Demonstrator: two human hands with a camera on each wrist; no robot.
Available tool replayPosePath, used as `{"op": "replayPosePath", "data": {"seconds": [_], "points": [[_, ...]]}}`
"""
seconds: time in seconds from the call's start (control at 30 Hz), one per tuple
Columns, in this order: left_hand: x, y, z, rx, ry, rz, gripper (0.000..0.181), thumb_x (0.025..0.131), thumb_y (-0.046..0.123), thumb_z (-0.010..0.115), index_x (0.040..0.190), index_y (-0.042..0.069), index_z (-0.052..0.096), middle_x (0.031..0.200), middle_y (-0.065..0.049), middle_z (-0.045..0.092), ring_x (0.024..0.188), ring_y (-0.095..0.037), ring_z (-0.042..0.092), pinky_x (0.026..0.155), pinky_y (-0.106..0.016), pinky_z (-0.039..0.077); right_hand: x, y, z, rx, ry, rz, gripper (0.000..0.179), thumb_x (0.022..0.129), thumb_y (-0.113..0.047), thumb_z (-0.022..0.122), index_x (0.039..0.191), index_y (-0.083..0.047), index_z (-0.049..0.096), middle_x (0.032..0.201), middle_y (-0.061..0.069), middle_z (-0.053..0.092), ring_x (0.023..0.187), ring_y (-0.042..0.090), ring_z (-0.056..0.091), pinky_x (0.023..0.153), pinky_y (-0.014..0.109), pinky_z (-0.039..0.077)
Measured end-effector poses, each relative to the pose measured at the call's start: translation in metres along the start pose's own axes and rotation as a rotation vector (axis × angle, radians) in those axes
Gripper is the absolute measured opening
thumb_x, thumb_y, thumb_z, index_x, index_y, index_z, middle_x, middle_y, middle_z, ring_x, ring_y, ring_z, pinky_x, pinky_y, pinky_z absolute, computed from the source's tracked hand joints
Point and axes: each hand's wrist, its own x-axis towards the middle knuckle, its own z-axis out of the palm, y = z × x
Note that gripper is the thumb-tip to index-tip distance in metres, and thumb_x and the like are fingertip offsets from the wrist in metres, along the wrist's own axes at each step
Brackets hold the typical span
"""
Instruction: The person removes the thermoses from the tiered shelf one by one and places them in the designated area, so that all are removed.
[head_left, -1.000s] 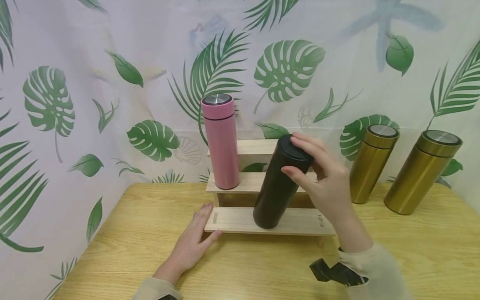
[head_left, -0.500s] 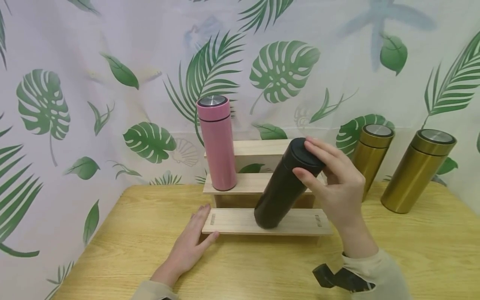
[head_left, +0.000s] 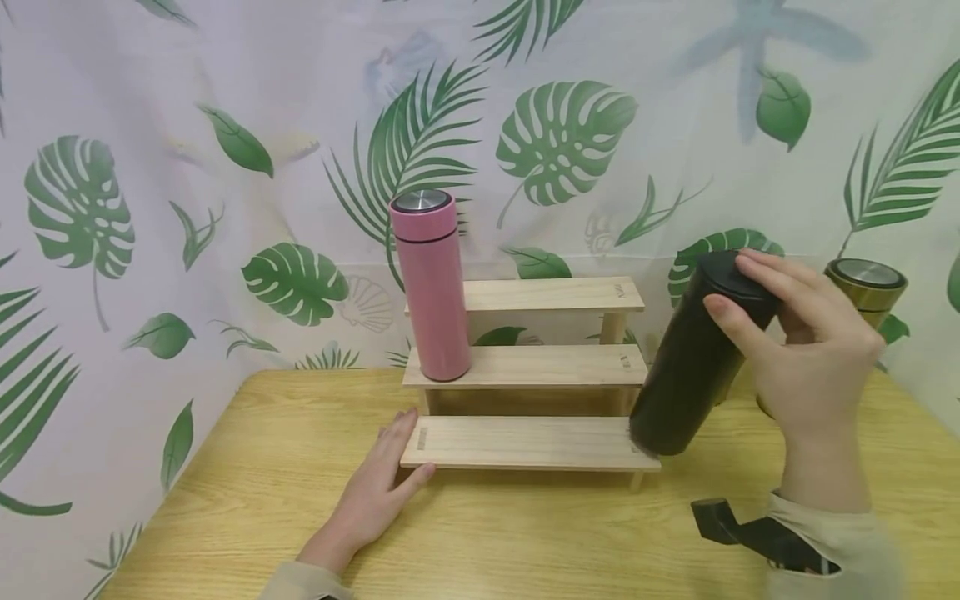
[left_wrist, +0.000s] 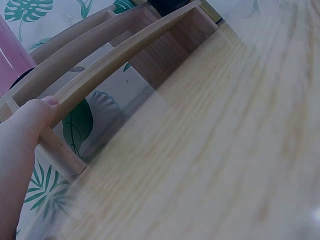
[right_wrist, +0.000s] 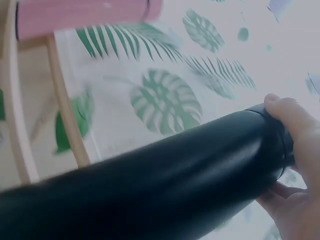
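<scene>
In the head view my right hand (head_left: 813,358) grips a black thermos flask (head_left: 697,367) around its lid, thumb on the near side. The flask leans with its top to the right, its base beside the right end of the stand's lowest shelf (head_left: 525,442); whether it touches the shelf I cannot tell. The right wrist view shows the flask (right_wrist: 150,185) close up, with thumb and fingers around the lid end. My left hand (head_left: 378,492) rests against the lowest shelf's left end, fingers fairly straight along the side and thumb (left_wrist: 35,115) at the front edge.
A pink thermos flask (head_left: 431,300) stands upright on the left of the middle shelf (head_left: 547,367). Behind my right hand a gold flask (head_left: 866,287) is mostly hidden. The stand sits on a wooden table (head_left: 285,450) before a leaf-patterned cloth (head_left: 300,192).
My right hand has carried the black flask rightward from the middle of the lowest shelf to its right end, tilting it more. It now covers most of the gold flasks. The left hand stays put.
</scene>
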Motion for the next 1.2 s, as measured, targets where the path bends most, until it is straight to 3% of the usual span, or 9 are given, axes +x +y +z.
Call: {"op": "replayPosePath", "data": {"seconds": [0.17,0.23,0.47,0.57,0.7,0.9,1.03,1.2], "points": [[0.000,0.001,0.000,-0.002,-0.001,-0.001,0.073,0.097,0.048,0.049,0.155,0.022,0.013,0.158,-0.006,0.019,0.144,-0.025,0.013,0.117,-0.044,0.011,0.005,0.020,-0.025,-0.265,0.030,0.003,0.037,0.073,-0.018,0.085,0.104,-0.003,0.074,0.109,0.006,0.070,0.102,-0.002,0.059,0.078,0.006,0.043],[0.000,0.002,-0.001,-0.005,0.000,0.001,0.073,0.097,0.048,0.049,0.155,0.020,0.014,0.158,-0.006,0.019,0.144,-0.025,0.013,0.117,-0.043,0.011,0.006,0.026,-0.034,-0.346,0.030,0.038,0.038,0.072,-0.016,0.085,0.106,-0.004,0.073,0.111,0.003,0.069,0.103,-0.006,0.056,0.081,0.005,0.042],[0.001,0.001,-0.001,0.000,0.004,0.012,0.073,0.097,0.047,0.050,0.154,0.018,0.016,0.157,-0.006,0.021,0.144,-0.025,0.014,0.117,-0.043,0.011,0.005,0.047,-0.062,-0.584,0.005,0.206,0.045,0.079,-0.023,0.080,0.119,-0.009,0.068,0.126,-0.006,0.061,0.123,0.013,0.050,0.103,0.018,0.035],[0.000,0.001,-0.001,-0.003,0.002,0.010,0.072,0.097,0.047,0.050,0.155,0.019,0.016,0.157,-0.006,0.020,0.144,-0.026,0.014,0.117,-0.043,0.011,0.003,0.055,-0.071,-0.610,0.014,0.319,0.044,0.082,-0.025,0.077,0.122,-0.008,0.066,0.130,-0.011,0.057,0.126,0.009,0.045,0.102,0.014,0.033],[0.000,0.001,0.000,0.008,0.010,0.017,0.073,0.097,0.045,0.050,0.155,0.019,0.015,0.157,-0.007,0.020,0.144,-0.027,0.014,0.117,-0.046,0.012,0.001,0.063,-0.078,-0.631,0.017,0.446,0.045,0.084,-0.025,0.075,0.124,-0.007,0.065,0.134,-0.006,0.055,0.127,0.007,0.042,0.101,0.012,0.032],[0.000,0.002,0.000,0.002,0.009,0.012,0.073,0.097,0.046,0.051,0.154,0.017,0.016,0.157,-0.007,0.020,0.144,-0.027,0.014,0.117,-0.046,0.011,-0.002,0.071,-0.085,-0.673,0.008,0.480,0.044,0.084,-0.023,0.074,0.122,-0.002,0.065,0.134,0.006,0.055,0.129,0.019,0.042,0.109,0.023,0.027],[0.000,0.002,0.000,-0.005,0.006,0.005,0.074,0.097,0.046,0.051,0.154,0.013,0.018,0.158,-0.007,0.020,0.144,-0.027,0.014,0.117,-0.047,0.011,-0.003,0.076,-0.086,-0.658,0.037,0.487,0.043,0.084,-0.021,0.074,0.121,-0.001,0.065,0.131,0.001,0.056,0.128,0.017,0.042,0.108,0.022,0.028],[0.000,0.001,0.000,0.001,0.010,0.011,0.074,0.097,0.045,0.052,0.154,0.012,0.019,0.157,-0.007,0.020,0.144,-0.026,0.014,0.117,-0.046,0.011,-0.003,0.079,-0.087,-0.632,0.051,0.545,0.045,0.084,-0.024,0.071,0.122,-0.001,0.063,0.117,-0.021,0.052,0.128,0.012,0.040,0.107,0.021,0.029]]}}
